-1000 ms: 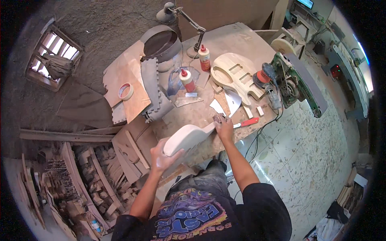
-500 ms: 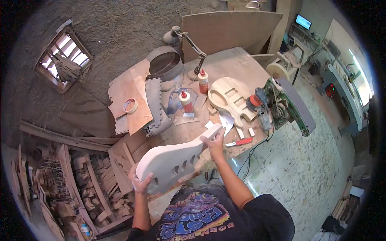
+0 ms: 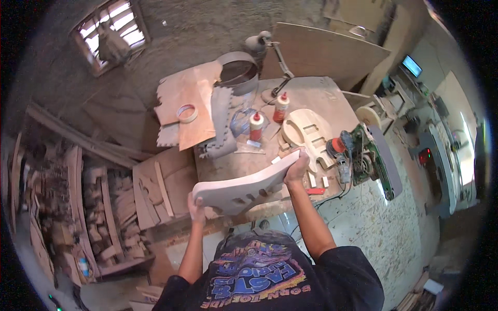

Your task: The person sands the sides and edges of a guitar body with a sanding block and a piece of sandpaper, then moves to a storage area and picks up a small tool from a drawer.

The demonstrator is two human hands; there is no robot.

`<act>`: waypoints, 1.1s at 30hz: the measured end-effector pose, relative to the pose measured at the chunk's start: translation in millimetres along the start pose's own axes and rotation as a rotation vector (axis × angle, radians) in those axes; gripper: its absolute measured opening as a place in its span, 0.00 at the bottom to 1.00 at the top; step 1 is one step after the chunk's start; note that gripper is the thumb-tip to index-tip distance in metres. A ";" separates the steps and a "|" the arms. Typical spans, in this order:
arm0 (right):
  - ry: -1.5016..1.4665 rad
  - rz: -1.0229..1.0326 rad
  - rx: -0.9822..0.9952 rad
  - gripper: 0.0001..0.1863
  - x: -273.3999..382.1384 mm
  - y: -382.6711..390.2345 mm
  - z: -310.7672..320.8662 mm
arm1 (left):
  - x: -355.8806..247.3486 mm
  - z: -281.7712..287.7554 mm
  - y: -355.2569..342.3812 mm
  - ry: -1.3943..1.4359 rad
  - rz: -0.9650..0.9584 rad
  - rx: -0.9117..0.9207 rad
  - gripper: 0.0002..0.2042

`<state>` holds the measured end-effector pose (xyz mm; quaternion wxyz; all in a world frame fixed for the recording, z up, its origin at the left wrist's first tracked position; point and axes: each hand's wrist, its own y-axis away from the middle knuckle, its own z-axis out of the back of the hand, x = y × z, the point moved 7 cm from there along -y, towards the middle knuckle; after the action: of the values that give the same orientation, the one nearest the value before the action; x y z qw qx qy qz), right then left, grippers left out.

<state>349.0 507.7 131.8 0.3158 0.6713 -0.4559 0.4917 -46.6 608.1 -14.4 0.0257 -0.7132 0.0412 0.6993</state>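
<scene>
Both my hands hold a pale wooden guitar body [image 3: 244, 185] by its ends, tilted above the near edge of the workbench [image 3: 228, 166]. My left hand [image 3: 196, 208] grips the wide end, thumb on the near face. Around the narrower far end, my right hand [image 3: 298, 168] is closed. Several slots show in the face turned toward me. Beyond my right hand, a second guitar body [image 3: 293, 129] with routed cavities lies on the bench. A red utility knife [image 3: 315, 191] rests just right of my right wrist.
Two glue bottles [image 3: 256, 127] stand mid-bench. A sander with an orange-red part [image 3: 337, 146] sits beside a green belt sander [image 3: 373, 160] at right. A tape roll [image 3: 187, 113] tops stacked sheets and foam mats at left. A desk lamp [image 3: 282, 62] stands behind; wood scraps [image 3: 114, 228] fill lower left.
The held guitar body has tipped so its edge shows more and its slotted face less. Both hands have kept their grip. The whole view has shifted with my head.
</scene>
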 end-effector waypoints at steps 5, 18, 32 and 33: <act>0.119 0.198 0.147 0.19 -11.6 8.1 -3.7 | -10.8 -17.8 17.2 -0.118 -0.173 -0.083 0.42; 0.240 0.244 0.162 0.39 -8.6 67.9 -63.2 | -128.1 -176.5 66.9 -0.522 -0.587 0.154 0.39; 0.189 0.321 0.400 0.30 -26.1 71.8 -87.3 | -144.3 -117.8 40.8 -0.910 -0.529 0.362 0.44; 0.303 0.437 0.373 0.30 -34.4 64.9 -79.0 | -145.3 -110.7 40.3 -1.035 -0.515 0.359 0.44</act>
<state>256.3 562.0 122.6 0.1387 0.5229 -0.4392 0.7173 57.1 560.9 134.0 0.3308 -0.2521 -0.0332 0.9088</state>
